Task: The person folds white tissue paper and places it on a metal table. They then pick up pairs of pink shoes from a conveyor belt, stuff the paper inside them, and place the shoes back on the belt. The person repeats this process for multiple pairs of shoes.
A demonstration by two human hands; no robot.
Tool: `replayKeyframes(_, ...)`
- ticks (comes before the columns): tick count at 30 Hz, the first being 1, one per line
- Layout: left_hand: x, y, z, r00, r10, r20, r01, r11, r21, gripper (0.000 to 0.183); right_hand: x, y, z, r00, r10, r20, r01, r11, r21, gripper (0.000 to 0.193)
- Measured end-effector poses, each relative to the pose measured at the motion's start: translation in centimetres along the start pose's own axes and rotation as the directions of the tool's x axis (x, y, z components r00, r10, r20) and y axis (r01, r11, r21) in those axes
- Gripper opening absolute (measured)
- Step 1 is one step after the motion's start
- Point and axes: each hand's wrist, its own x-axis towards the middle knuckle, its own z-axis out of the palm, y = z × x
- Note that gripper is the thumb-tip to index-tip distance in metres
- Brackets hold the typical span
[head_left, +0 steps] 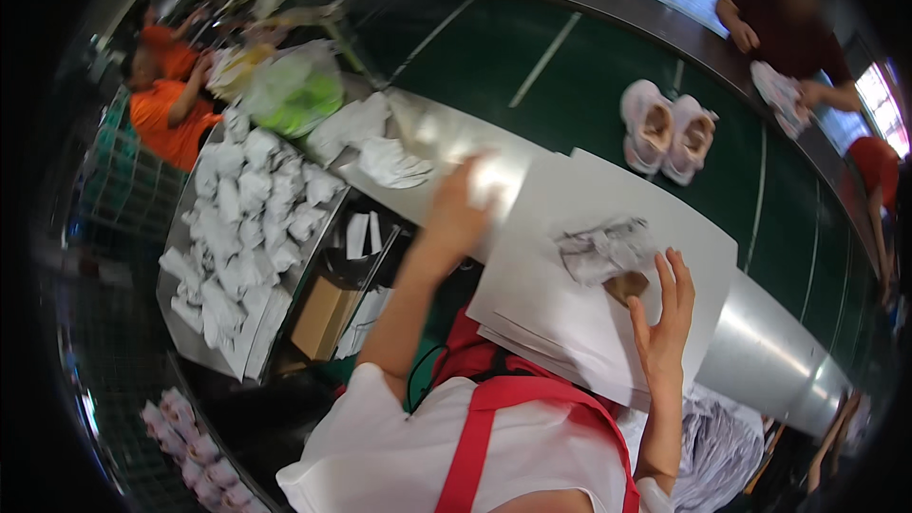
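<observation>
A crumpled wad of thin white and grey paper (608, 249) lies on a stack of large white sheets (527, 275) in front of me. Against its near right side is a small brown piece (626, 287) whose kind I cannot make out. My right hand (665, 318) is beside both, fingers stretched and apart, holding nothing visible. Over the metal bench to the left, my left hand (459, 212) is smeared by motion, so its fingers cannot be read. Nearest to it, at its far left, lies some loose white paper (391, 163).
A pair of pale pink sneakers (667, 131) stands on the green conveyor belt (532, 57) beyond the bench. Many white paper bundles (242, 214) fill a tray at left, beside an open cardboard box (326, 318). Across the belt, a person (793, 38) handles a shoe.
</observation>
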Motion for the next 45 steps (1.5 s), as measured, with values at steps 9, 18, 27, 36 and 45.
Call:
replayKeyframes(9, 2.5, -26.5, -3.3, 0.978, 0.208, -0.024, -0.125, 0.673, 0.729, 0.035, -0.8, -9.7, -11.0, 0.742, -0.454, -0.494, 0.621, 0.743, 0.250, 0.019)
replayKeyframes(18, 4.5, 0.8, -0.6, 0.988, -0.129, -0.089, 0.021, 0.672, -0.741, 0.047, -3.9, -8.6, -9.8, 0.500, -0.338, -0.798, 0.604, 0.796, 0.042, 0.023)
replayKeyframes(27, -0.4, 13.0, 7.3, 0.813, 0.396, 0.427, 0.261, 0.407, -0.875, 0.036, -1.7, -2.7, -5.1, 0.850, 0.454, -0.266, -0.146, 0.690, 0.709, 0.028)
replayKeyframes(36, -1.6, 14.5, 11.2, 0.717, 0.409, 0.564, 0.438, 0.365, -0.822, 0.063, -2.3, 0.1, -6.0, 0.735, 0.639, -0.227, -0.288, 0.598, 0.748, 0.018)
replayKeyframes(45, -1.3, 14.0, 11.3, 0.776, 0.290, 0.560, 0.526, 0.192, -0.829, 0.040, -2.8, 2.0, -5.2, 0.768, 0.575, -0.281, -0.201, 0.634, 0.747, 0.030)
